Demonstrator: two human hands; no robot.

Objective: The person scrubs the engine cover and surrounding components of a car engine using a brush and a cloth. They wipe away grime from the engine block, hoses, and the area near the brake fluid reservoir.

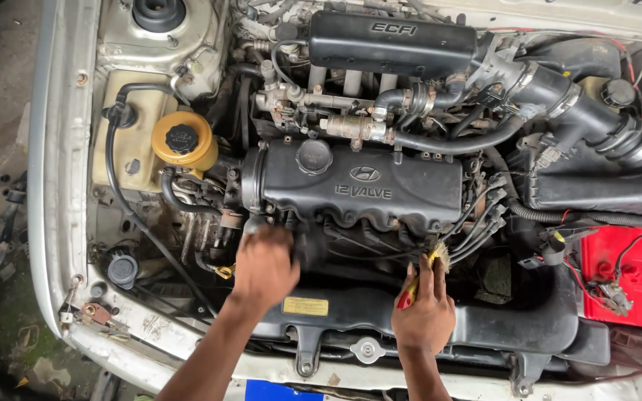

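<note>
I look down into an open car engine bay. My left hand (263, 269) reaches in below the left end of the black valve cover (358, 186), fingers pressed down on a dark part I cannot make out. My right hand (425, 308) is closed around a small brush (431, 261) with a red and yellow handle. Its pale bristles point up toward the spark plug wires (484, 215) at the front right of the cover.
A yellow-capped fluid reservoir (182, 141) sits at the left, and a red battery (637, 275) at the right. The black radiator top (351, 312) with its cap (368, 349) runs under my hands. A black intake hose (581, 111) crosses the upper right.
</note>
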